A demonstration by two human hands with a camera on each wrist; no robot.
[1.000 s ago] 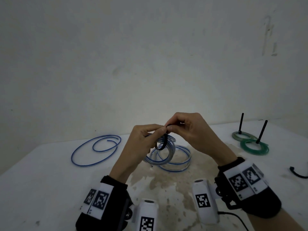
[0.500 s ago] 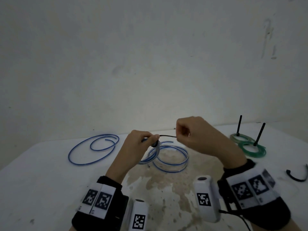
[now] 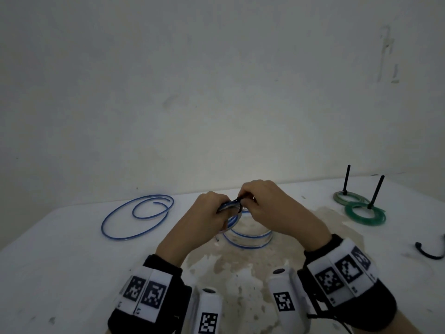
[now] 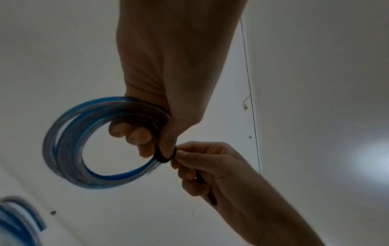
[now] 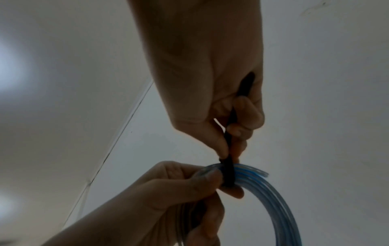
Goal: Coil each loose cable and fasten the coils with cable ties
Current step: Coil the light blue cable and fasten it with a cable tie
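Observation:
My left hand point(image 3: 222, 207) grips a small coil of blue cable point(image 4: 63, 141) and holds it above the table. A black cable tie point(image 5: 227, 173) is wrapped round the coil's strands beside my left thumb. My right hand point(image 3: 245, 201) pinches the tie's tail right at the coil, and the rest of the tail runs back through its curled fingers point(image 5: 242, 106). The two hands touch. Under them a second blue coil point(image 3: 248, 239) lies flat on the white table point(image 3: 60, 261). Part of the held coil is hidden behind my left hand in the head view.
A loose blue cable point(image 3: 134, 218) lies in wide loops at the back left. Two green coils point(image 3: 364, 214), each with a black tie tail standing upright, sit at the back right. A loose black tie point(image 3: 431, 251) lies near the right edge. A wall rises close behind.
Half a second ago my right hand had drawn the tie's tail out to the right, apart from the left hand. Now it is back against the left hand, pinching the tie at the coil.

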